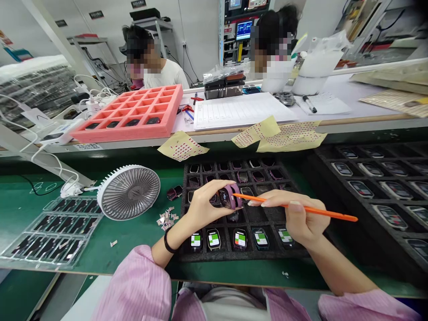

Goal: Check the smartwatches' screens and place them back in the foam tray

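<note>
Between thumb and fingers, my left hand (204, 203) grips a purple smartwatch case (236, 196) whose two halves stand partly apart. My right hand (301, 216) pinches an orange pry stick (329, 214), and its left tip touches the purple case near the gap. Beneath both hands lies a black foam tray (214, 256) with watches in its compartments. Along its front row several watches (240, 239) show lit green and white screens. What lies directly under my hands is partly hidden.
A white round fan (130, 192) stands left, near small loose pieces (167, 218) and a clear plastic tray (50, 232). Another foam tray (368, 214) of watches lies right. On the shelf above are a pink foam tray (130, 111) and papers (240, 109). Two people sit beyond.
</note>
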Motion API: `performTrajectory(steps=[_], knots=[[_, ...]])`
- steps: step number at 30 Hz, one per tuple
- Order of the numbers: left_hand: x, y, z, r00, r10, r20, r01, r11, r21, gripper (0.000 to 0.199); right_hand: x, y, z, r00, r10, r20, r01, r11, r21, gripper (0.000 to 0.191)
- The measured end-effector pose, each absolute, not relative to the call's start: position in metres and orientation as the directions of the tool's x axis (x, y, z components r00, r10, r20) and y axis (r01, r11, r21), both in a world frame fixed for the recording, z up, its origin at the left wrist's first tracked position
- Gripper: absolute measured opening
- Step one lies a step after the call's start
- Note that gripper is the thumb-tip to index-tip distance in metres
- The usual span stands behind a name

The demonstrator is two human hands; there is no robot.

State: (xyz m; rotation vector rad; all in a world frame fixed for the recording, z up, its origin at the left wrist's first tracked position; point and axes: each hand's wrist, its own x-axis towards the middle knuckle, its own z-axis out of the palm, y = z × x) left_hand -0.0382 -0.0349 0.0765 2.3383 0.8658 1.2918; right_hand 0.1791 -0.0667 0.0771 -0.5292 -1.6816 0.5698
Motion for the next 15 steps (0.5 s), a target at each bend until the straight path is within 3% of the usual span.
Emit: performTrajectory(steps=[11,15], knots=[[-0.029,-0.04,0.074,0.4,0.706,0.584,0.412,-0.708,0.574,0.046,0.185,-0.069,0.078,-0.199,0.617,0.761,0.182,0.787,-0.59,0.031],[-0.001,-0.039,0.061,0.524,0.724,0.449,0.486,-0.686,0.541,0.044,0.214,-0.084,0.066,0.015,0.686,0.728,0.153,0.718,-0.679,0.018]])
